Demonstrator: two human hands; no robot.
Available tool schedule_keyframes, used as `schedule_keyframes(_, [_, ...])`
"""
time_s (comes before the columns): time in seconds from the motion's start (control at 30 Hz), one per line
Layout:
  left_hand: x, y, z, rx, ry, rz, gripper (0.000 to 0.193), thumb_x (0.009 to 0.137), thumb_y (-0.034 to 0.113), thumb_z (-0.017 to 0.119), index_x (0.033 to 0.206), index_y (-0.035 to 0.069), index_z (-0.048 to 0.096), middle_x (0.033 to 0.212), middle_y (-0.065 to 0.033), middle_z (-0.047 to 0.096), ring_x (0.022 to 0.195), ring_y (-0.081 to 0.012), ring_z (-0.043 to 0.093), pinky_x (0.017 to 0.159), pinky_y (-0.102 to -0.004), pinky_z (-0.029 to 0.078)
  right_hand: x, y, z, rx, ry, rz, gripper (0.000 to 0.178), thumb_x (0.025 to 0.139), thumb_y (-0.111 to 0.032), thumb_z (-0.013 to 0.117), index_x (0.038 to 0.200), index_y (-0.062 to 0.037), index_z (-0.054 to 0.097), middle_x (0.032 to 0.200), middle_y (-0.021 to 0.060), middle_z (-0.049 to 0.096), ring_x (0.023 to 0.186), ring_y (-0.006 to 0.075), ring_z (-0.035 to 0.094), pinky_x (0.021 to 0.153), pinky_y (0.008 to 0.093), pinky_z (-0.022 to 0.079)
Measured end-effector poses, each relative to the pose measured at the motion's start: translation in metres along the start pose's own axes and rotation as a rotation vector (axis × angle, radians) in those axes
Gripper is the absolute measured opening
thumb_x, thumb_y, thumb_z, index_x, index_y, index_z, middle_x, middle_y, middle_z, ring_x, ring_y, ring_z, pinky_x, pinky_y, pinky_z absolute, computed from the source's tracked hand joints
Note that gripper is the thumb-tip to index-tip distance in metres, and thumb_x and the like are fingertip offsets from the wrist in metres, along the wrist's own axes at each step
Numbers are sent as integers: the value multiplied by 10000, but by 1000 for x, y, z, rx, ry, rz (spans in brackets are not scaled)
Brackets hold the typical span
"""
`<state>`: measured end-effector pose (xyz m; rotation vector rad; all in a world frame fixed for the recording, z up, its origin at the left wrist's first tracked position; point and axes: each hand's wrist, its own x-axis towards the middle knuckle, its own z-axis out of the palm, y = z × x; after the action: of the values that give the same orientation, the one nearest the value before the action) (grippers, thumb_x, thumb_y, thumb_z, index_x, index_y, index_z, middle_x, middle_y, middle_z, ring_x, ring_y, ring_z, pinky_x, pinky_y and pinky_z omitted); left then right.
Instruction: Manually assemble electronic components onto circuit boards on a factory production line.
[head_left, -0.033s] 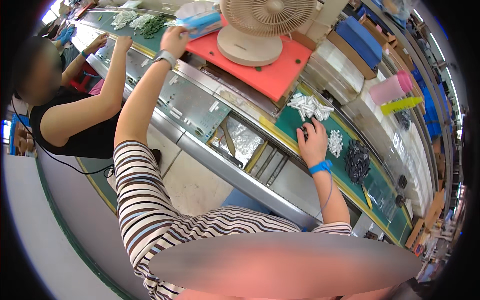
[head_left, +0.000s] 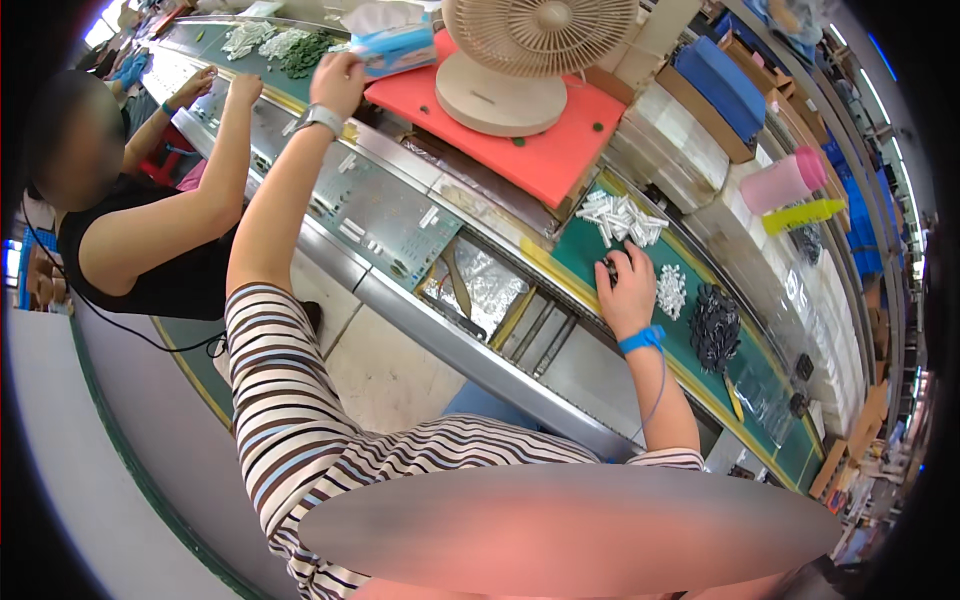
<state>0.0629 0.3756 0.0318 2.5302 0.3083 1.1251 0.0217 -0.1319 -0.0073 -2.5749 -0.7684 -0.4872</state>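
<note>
Near the upper left of the frame, I am holding my left hand (head_left: pixel 337 88) just beside the blue tissue box (head_left: pixel 398 50), fingers bent inward; I am not managing to tell whether they are gripping anything. Right of centre, I am curling my right hand (head_left: pixel 628 290) partway over the green table (head_left: pixel 578 246), with a dark piece (head_left: pixel 612 269) showing between thumb and forefinger, though I cannot tell how firmly I am gripping it. White tubes (head_left: pixel 620 214) are lying in a heap just above those fingertips; small white parts (head_left: pixel 672 290) and black parts (head_left: pixel 714 325) are sitting to their lower right. Left of centre, a circuit board (head_left: pixel 385 222) is lying flat below my left hand.
</note>
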Motion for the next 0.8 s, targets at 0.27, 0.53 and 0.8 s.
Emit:
schedule_keyframes(0.27, [15,-89,35,156,23,-280,794,667,502,680,1283,81,411,1242,-236,417,1131,-341,434,958,-373,361,5,-5,3,-61,-31,-33,204,755,-206,627,898,-69,576,1123,152,520,1041,344,475,837,439,406])
schedule_keyframes(0.53, [23,-8,45,25,-59,-174,742,632,414,713,1264,124,454,1180,-207,499,1093,-359,479,930,-395,392,7,-7,-1,-41,-73,-3,176,761,-144,616,888,-33,569,1117,193,521,1032,363,481,878,428,400])
schedule_keyframes(0.8, [16,41,22,-161,-359,-269,278,747,246,648,964,85,578,891,-142,623,840,-275,607,751,-348,480,4,-5,-1,-59,-86,-4,180,768,-143,612,902,-32,565,1131,192,517,1045,362,477,890,426,394])
